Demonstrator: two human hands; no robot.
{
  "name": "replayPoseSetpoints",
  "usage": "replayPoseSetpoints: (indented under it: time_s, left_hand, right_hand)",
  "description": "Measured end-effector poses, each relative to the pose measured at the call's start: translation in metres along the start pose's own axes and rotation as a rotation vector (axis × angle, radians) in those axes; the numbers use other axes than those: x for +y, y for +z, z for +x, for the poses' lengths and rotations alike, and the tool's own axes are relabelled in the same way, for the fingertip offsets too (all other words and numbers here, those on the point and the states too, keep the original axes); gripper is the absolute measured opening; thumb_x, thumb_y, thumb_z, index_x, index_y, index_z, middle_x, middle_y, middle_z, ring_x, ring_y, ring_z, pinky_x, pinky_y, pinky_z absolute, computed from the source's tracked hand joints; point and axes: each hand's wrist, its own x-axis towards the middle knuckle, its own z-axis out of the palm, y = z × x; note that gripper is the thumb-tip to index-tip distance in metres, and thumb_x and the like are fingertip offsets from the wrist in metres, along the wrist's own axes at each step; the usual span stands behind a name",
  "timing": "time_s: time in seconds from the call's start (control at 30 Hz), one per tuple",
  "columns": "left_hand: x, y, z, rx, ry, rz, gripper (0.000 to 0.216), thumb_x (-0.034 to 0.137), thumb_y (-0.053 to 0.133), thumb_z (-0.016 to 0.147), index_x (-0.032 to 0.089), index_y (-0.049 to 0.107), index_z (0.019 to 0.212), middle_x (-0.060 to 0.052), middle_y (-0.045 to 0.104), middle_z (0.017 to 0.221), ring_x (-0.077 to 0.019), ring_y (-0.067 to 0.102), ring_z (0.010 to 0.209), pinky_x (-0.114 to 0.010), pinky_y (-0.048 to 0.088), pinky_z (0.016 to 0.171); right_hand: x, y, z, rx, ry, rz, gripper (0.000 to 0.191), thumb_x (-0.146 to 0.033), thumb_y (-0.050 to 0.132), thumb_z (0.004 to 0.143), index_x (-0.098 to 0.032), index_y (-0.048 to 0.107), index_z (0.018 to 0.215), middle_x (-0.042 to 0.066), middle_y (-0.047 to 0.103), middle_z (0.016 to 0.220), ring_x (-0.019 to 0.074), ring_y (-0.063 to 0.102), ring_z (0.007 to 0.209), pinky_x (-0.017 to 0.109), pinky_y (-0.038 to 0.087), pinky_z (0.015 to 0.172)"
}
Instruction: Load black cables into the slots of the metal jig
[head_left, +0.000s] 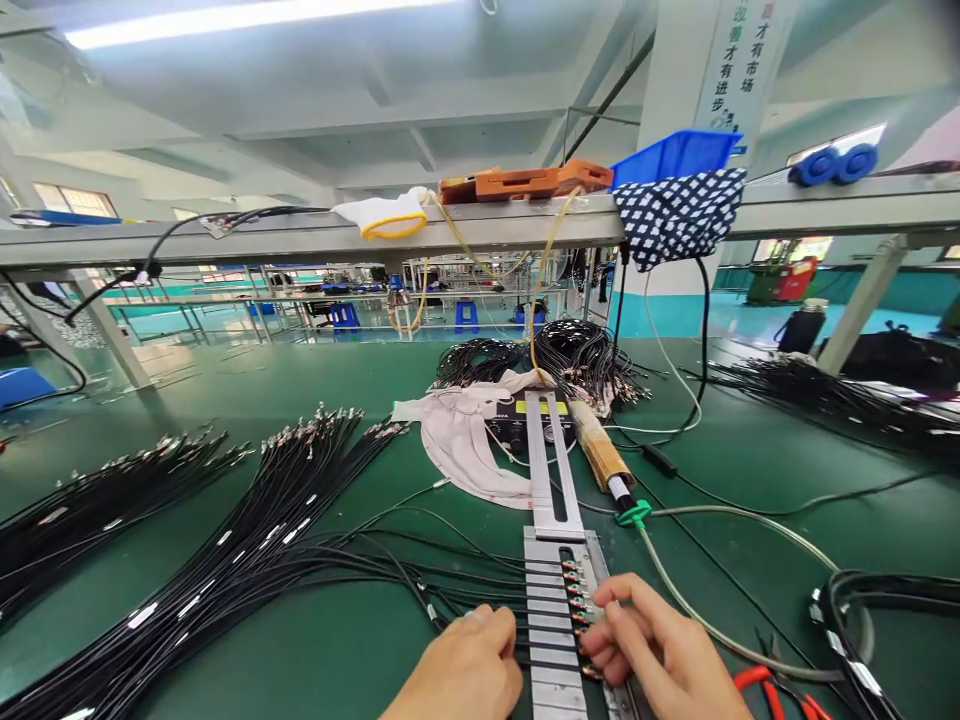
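Observation:
A slotted metal fixture (553,690) lies on the green bench, with several black cables (487,565) set side by side across its grooves. Their small metal connector ends (576,590) line up along the fixture's right side. My left hand (469,665) is closed at the fixture's left edge, on a black cable that runs out from beneath the fingers into a groove. At the right edge, my right hand (660,645) has its fingers curled in at a lower cable's end; the fingertips partly cover that connector.
Bundles of black cables (255,545) fill the left side; coiled cables (577,350) lie behind. A control box (517,420) sits beyond the fixture beside white cloth (457,440). Right of it are a tape-wrapped tool (600,445) with a hose and red-handled pliers (772,690). A shelf rail (510,225) crosses above.

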Motion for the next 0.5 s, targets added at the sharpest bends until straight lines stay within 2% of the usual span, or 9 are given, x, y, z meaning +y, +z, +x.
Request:
replayPoseSetpoints:
  time_s: [0.07,0.17,0.23,0.3,0.4,0.5]
  left_hand:
    - [-0.002,0.007,0.0,0.038,0.01,-0.035,0.014,0.017,0.074,0.077,0.019,0.065,0.067,-0.001,0.063,0.09,-0.0183,0.055,0.079,-0.027,0.041,0.07]
    - [-0.005,0.015,0.005,0.104,0.081,-0.228,0.011,0.02,0.077,0.076,0.024,0.068,0.071,0.003,0.062,0.086,-0.0147,0.055,0.077,-0.024,0.037,0.067]
    - [-0.005,0.018,0.01,0.074,0.059,-0.341,0.013,0.015,0.077,0.075,0.025,0.069,0.076,0.005,0.063,0.085,-0.013,0.057,0.079,-0.021,0.037,0.069]
    - [-0.004,0.02,0.015,0.022,-0.026,-0.384,0.02,0.007,0.076,0.073,0.024,0.068,0.08,0.006,0.065,0.087,-0.0128,0.06,0.081,-0.02,0.039,0.071]
    - [0.0,0.027,0.02,0.0,-0.111,-0.313,0.026,0.0,0.07,0.07,0.023,0.065,0.081,0.005,0.065,0.087,-0.0146,0.061,0.081,-0.02,0.042,0.072]
    - [0.003,0.035,0.018,0.14,-0.105,-0.152,0.028,-0.003,0.062,0.068,0.023,0.062,0.079,0.004,0.063,0.085,-0.0171,0.061,0.081,-0.024,0.046,0.077]
  right_hand:
    - [-0.001,-0.001,0.002,0.063,0.027,0.025,0.055,-0.075,0.044,0.088,-0.021,0.056,0.093,0.004,0.07,0.068,0.0172,0.062,0.056,0.025,0.053,0.056]
    - [0.002,-0.005,0.007,0.078,0.054,0.027,0.057,-0.076,0.045,0.087,-0.021,0.055,0.094,0.005,0.07,0.069,0.0178,0.062,0.059,0.026,0.052,0.056]
    - [0.004,-0.009,0.01,0.08,0.057,0.025,0.058,-0.077,0.044,0.086,-0.02,0.054,0.094,0.005,0.07,0.069,0.0178,0.061,0.06,0.026,0.052,0.055]
    - [0.006,-0.011,0.012,0.091,0.048,0.023,0.059,-0.077,0.043,0.086,-0.02,0.053,0.094,0.004,0.069,0.069,0.0177,0.061,0.059,0.026,0.051,0.055]
    - [0.006,-0.012,0.013,0.103,0.035,0.005,0.059,-0.077,0.041,0.087,-0.02,0.053,0.094,0.004,0.069,0.068,0.0176,0.061,0.058,0.027,0.051,0.054]
    - [0.005,-0.011,0.013,0.111,0.023,-0.011,0.058,-0.076,0.04,0.088,-0.02,0.053,0.093,0.004,0.068,0.067,0.0173,0.061,0.057,0.026,0.05,0.053]
